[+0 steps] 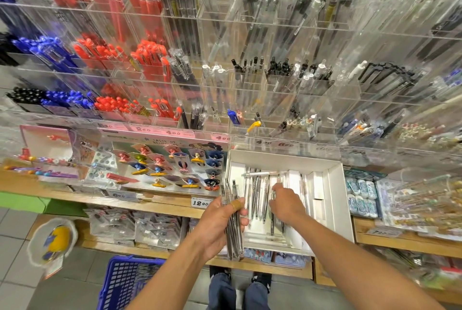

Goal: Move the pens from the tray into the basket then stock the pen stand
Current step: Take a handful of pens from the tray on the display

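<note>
A white cardboard tray [340, 199] sits on the wooden shelf and holds several clear and silver pens [260, 192]. My left hand [220, 224] grips a bundle of clear pens [233, 229] upright, just left of the tray. My right hand [286, 203] reaches into the tray, fingers curled on a pen there. A blue plastic basket [125, 282] stands on the floor at lower left, with a few pens inside. The clear acrylic pen stand [250, 79] rises behind the tray, filled with red, blue, black and clear pens.
A display of cartoon pens [172, 164] lies left of the tray. Eraser packs [362, 194] sit to its right. Packaged goods fill the lower shelf [140, 229]. A round container [53, 239] is at far left. My feet [240, 282] stand below the shelf.
</note>
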